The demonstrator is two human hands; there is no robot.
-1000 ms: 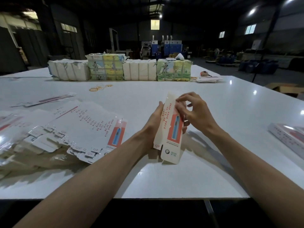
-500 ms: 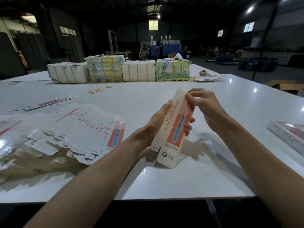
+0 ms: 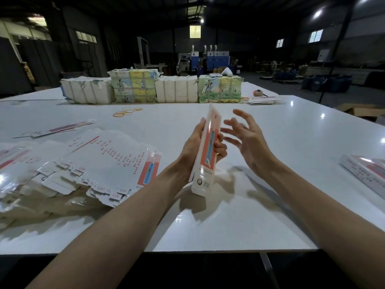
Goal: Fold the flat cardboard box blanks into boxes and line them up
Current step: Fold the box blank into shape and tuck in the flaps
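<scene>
Box [image 3: 206, 151]: slim, white, orange panel (upright, blurred)

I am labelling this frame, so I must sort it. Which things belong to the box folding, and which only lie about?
Job:
- box, gripped by the left hand
- right hand, open beside it
- pile of blanks
- folded boxes at the right edge

Lying about:
- rubber bands
- wrapped bundles at the far side
</scene>
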